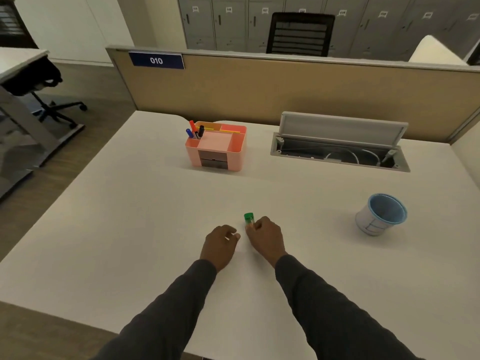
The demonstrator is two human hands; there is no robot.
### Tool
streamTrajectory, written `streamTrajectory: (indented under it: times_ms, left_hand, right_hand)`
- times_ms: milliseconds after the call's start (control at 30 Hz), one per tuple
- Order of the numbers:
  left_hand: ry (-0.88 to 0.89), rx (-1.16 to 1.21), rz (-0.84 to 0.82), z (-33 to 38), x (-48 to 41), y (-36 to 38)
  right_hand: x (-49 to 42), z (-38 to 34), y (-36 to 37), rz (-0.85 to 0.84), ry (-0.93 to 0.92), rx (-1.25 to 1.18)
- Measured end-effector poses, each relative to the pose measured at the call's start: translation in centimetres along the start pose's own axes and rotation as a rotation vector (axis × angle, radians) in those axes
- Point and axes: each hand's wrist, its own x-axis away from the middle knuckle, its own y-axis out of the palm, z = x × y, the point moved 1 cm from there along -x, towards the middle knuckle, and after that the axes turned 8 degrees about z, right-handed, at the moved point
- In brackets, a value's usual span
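Both my hands rest near the middle of the white desk (130,229). My right hand (266,239) has its fingers curled round a small green-capped object (248,218); only the green end shows beyond the fingertips. My left hand (219,242) lies just left of it with its fingers curled in, and I cannot make out anything in it. A pink desk organiser (217,148) stands farther back; its rear left compartment holds red, blue and black markers (193,131), and yellow pencils lie across its back.
A white and blue mesh cup (380,214) lies tilted on the desk at the right. An open cable tray (337,152) with its lid raised is set into the desk behind it. A tan partition (285,87) closes the far edge. Office chairs stand beyond.
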Motion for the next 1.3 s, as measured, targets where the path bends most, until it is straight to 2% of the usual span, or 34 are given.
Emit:
streamTrajectory:
  times_ms: [100, 167, 333, 567, 667, 767, 833, 1033, 1200, 1300]
  left_hand:
    - [-0.155, 0.313, -0.046, 3.5, -0.2, -0.8]
    - [-0.172, 0.494, -0.128, 6.4, 0.2, -1.5]
    - [-0.056, 0.763, -0.341, 12.9, 2.6, -2.3]
    - [0.078, 0.893, -0.492, 19.7, 5.3, 0.1]
    - [0.039, 0.946, -0.491, 21.3, 5.5, 1.1]
    - [0.024, 0.941, -0.45, 22.9, 5.5, 2.8]
    - [0.036, 0.928, -0.437, 24.1, 5.6, 4.0]
    - [0.072, 0.94, -0.508, 25.9, 4.7, 6.1]
    - [0.038, 0.935, -0.48, 27.2, 4.4, 8.9]
    - [0.043, 0.947, -0.479, 28.2, 4.0, 9.6]
  right_hand:
    - [1.9, 0.1, -2.5, -0.109, 0.038, -0.282]
    - [3.4, 0.1, -4.9, -0.197, 0.057, -0.469]
    - [7.0, -0.6, -11.2, -0.306, 0.092, -0.805]
    - [8.0, 0.3, -17.9, -0.473, 0.32, -1.376]
    - [7.5, 0.7, -19.2, -0.424, 0.279, -1.332]
    - [6.8, 1.3, -20.3, -0.23, 0.206, -1.096]
    - [6.3, 2.1, -21.3, -0.16, 0.172, -1.033]
    - [5.0, 4.1, -23.6, -0.269, 0.194, -1.226]
    - [3.8, 4.5, -24.3, -0.035, 0.152, -1.041]
    - [3.0, 5.1, -25.0, -0.02, 0.17, -1.071]
